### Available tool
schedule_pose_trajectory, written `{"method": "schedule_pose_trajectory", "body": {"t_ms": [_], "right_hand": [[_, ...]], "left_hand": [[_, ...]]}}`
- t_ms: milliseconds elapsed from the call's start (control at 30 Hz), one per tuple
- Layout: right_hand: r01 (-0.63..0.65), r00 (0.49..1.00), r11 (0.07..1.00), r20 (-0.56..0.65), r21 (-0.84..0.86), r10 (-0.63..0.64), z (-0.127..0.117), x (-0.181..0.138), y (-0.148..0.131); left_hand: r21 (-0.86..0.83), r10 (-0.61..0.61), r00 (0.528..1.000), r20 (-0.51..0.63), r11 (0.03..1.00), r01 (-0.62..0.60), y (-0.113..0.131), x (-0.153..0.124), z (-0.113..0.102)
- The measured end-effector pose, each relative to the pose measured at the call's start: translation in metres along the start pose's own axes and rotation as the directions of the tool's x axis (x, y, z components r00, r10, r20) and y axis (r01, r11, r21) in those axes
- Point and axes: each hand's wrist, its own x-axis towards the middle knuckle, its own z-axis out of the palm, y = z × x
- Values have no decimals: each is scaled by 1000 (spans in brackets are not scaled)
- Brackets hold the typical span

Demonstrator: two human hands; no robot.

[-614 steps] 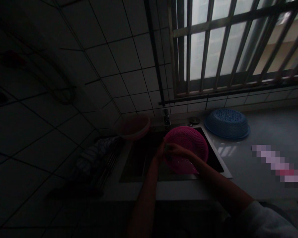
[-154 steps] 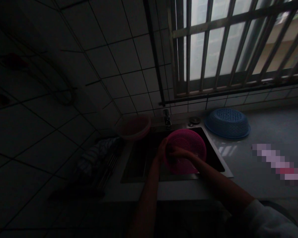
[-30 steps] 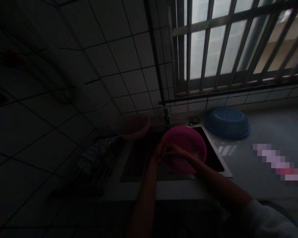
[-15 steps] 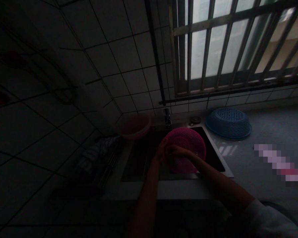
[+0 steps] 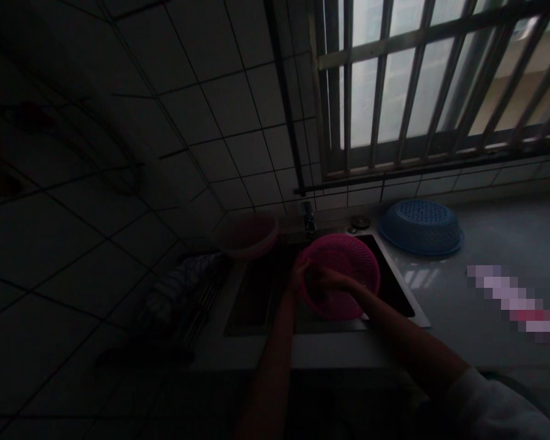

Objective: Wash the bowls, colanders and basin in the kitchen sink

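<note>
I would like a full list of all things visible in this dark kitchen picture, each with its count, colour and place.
pink perforated plastic colander: one, pink, tilted over the sink
steel sink: one, dark, set in the counter
metal tap: one, grey, behind the sink
dull red plastic basin: one, dull red, at the sink's rear left corner
blue perforated plastic basket: one, blue, upside down on the counter, right of the sink
small round metal disc: one, grey, right of the tap
pale counter: one, light grey, around the sink
barred window: one, bright, above the counter
tiled wall: one, dark, left of the window
left hand: one, gripping the colander's left rim
right hand: one, against the colander's face; fingers too dark to judge
</note>
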Motion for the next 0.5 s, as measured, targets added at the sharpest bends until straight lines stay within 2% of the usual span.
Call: {"method": "schedule_pose_trajectory", "body": {"t_ms": [33,67,100,133,167,200,267,367,433,500], "right_hand": [[80,988,997,-135,10,-78,-7,-1,-5],[166,945,986,-287,8,-157,-15,-2,-11],[235,881,972,-420,-6,-216,-24,-3,-17],[279,821,960,-514,-21,-250,-32,-5,-23],[295,788,955,-559,-28,-260,-38,-7,-27],[291,788,956,-561,-25,-254,-41,-8,-30],[248,855,969,-470,-1,-220,-38,-9,-29],[130,976,991,-181,30,-123,-18,-6,-17],[47,999,998,16,28,-48,-5,-2,-8],[9,993,1000,118,11,-10,0,0,-4]], "left_hand": [[-9,-27,1000,8,1000,27,-1,0,1],[-23,-61,998,18,998,61,-3,-1,3],[-41,-93,995,31,995,94,-4,-3,5],[-59,-117,992,47,991,120,-5,-4,6],[-73,-131,989,64,988,136,-5,-6,7],[-80,-132,988,83,987,139,-5,-8,8],[-65,-118,986,117,990,126,-3,-10,7],[-9,-121,991,64,993,121,-1,-11,1],[12,-142,990,-13,990,142,0,-10,-2],[18,-182,983,-27,983,182,0,-9,-2]]}}
